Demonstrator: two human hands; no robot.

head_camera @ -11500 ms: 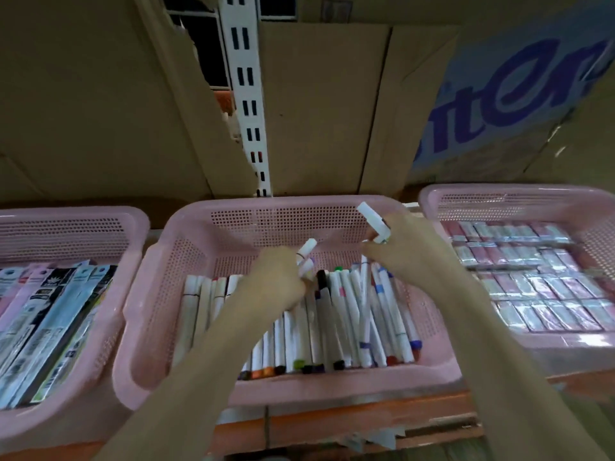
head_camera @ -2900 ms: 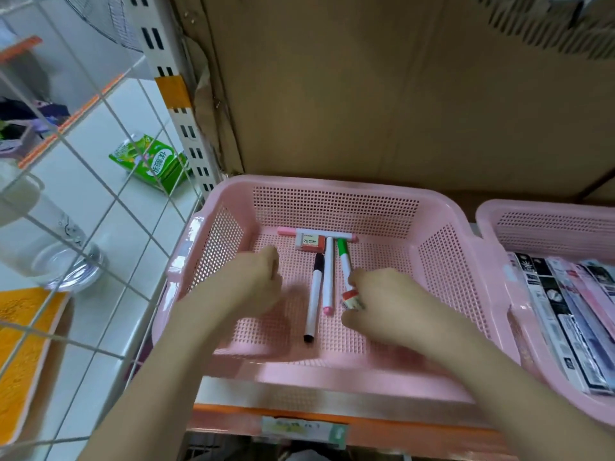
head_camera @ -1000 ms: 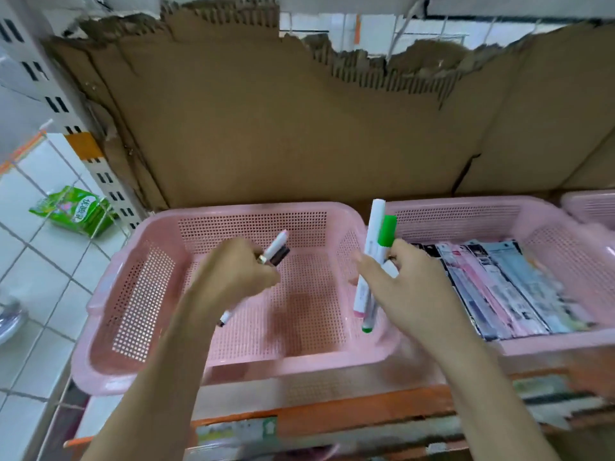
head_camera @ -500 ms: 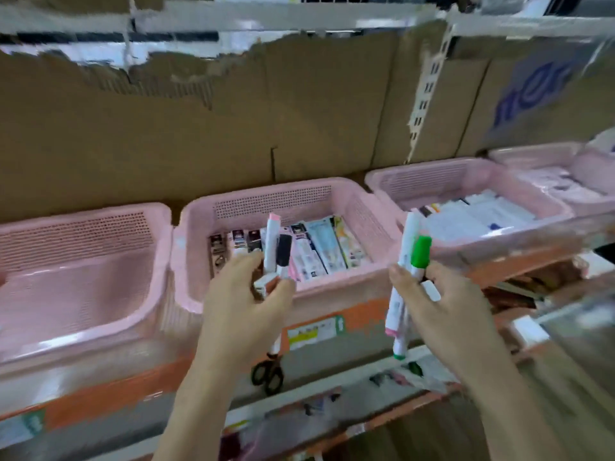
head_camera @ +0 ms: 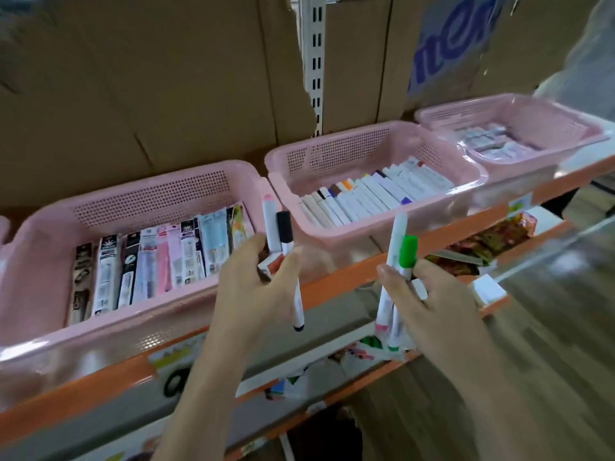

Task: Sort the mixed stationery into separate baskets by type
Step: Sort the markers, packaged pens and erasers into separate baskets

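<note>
Pink perforated plastic basket of white markers (head_camera: 376, 191) waits at one o'clock.
Left hand (head_camera: 263, 287) grips a black-capped and a pink-capped marker (head_camera: 283, 241); right hand (head_camera: 429, 297) grips a green-capped marker bundle (head_camera: 404, 257). Best lay them parallel to those rows.

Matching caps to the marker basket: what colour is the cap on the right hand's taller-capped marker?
Bright green cap on a white marker, clearest in the head view.

The person's left hand (head_camera: 258, 291) and right hand (head_camera: 429, 304) are bare, without gloves, rings, or a watch, and both forearms are uncovered all the way down to the lower edge of the view, where no sleeve or cuff shows.
</note>
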